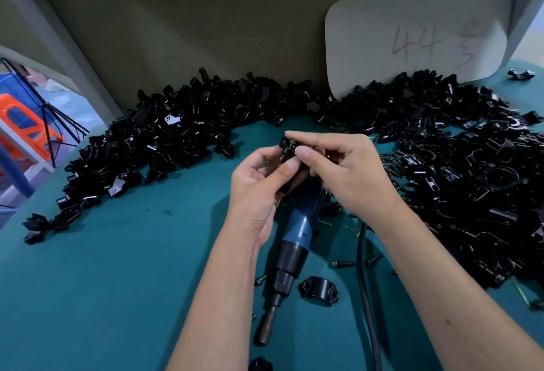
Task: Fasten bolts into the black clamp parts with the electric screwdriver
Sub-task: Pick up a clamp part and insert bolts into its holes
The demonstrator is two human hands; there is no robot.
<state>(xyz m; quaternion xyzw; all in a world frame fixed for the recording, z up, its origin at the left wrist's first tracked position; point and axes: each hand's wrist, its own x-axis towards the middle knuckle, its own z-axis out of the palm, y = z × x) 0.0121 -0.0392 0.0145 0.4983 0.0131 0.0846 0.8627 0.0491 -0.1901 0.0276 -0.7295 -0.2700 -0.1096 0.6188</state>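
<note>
**Clamp in hand, driver lying idle**

The green table [103,267] carries almost all of your work ahead: a wide heap of black clamp parts [182,135] curves along the far edge from left to right, with a second, more mixed pile of parts [471,179] spread at the right. A white card [418,38] marked 44 leans against the far wall above them. Judging by the heaps, a great many pieces are left; you cannot tell from here which of them already carry bolts.

The electric screwdriver [294,241] lies on the table beneath your wrists, bit pointing toward you, its cable [365,297] trailing near and right. Neither hand is on it, so no fastening is under way.

Your left hand [256,191] and right hand [344,173] meet above the middle of the table, fingers of both curled round one small clamp part [287,150] and pinching it between them. It looks as if you are seating a bolt or fitting pieces together, though the fingers hide the detail.

A single clamp half [319,289] rests just right of the driver's nose, and loose bolts [343,263] lie near it.
</note>
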